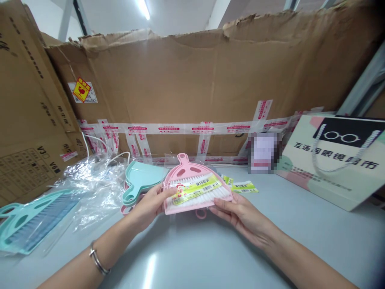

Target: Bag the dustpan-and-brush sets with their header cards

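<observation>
Dustpan (188,165) and brush (207,196), both pink, sat mid-frame, lower corners gripped by left hand (155,200) and right hand (240,212); likely light, stiff, slippery in clear wrap (171,159), best held by the rim.

Behind the counter (192,253) we saw a broad cardboard wall (180,80), torn and ragged along its upper edge. White tape (186,128) with reddish print crossed its lower part, and a yellow-and-red sticker (81,90) sat over a white label (94,96) toward its left end. To our left rose a printed cardboard box (33,92); to our right a paper bag (325,170) with a glasses picture and a rope handle stood tilted near a pixelated object (264,153). Overhead we had a lit tube light (143,9).
</observation>
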Available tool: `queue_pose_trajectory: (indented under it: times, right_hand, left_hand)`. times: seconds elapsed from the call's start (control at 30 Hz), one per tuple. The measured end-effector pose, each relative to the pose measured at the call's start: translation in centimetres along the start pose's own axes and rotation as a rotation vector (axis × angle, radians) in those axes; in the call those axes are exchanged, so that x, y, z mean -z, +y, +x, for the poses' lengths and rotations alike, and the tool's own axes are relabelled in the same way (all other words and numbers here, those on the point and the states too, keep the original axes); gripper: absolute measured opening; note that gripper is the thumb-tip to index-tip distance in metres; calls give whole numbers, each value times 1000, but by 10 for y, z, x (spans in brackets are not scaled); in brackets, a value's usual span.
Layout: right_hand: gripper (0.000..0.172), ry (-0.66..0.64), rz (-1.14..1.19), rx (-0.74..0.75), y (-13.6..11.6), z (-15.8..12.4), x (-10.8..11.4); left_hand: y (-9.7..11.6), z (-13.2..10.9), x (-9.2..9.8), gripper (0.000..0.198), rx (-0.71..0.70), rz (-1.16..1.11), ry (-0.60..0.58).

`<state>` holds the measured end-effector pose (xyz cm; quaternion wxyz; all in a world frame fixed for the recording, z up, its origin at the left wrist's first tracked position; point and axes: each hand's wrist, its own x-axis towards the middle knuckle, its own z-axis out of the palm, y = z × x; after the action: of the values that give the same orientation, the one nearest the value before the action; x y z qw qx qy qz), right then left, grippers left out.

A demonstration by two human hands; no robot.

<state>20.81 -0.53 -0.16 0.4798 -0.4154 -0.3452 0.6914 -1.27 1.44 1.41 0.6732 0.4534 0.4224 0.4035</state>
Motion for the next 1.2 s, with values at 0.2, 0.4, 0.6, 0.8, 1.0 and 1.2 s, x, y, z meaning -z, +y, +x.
queue_pose_trajectory:
  times: [0.2, 0.4, 0.6, 0.8, 1.0, 1.2]
  right_hand:
    - [30, 21, -2, -6, 1, 2, 1]
    - [41, -6, 77, 37, 0, -1, -4]
    - [31, 73, 76, 17, 9, 4, -2]
    - [30, 142, 127, 22, 2, 3, 1]
    - [25, 160, 166, 45, -2, 3, 2]
    - [31, 175, 190, 41, 1, 4, 0]
  left_hand:
    - [4, -3, 5, 48, -60, 47, -169]
    - [-1, 2, 1, 24, -59, 108, 20]
    - [-4, 4, 0, 20, -57, 230, 152]
    - [12, 1, 13, 62, -169, 161, -87]
    - [14, -6, 15, 73, -373, 370, -233]
    - [-4, -7, 3, 75, -472, 892, -99]
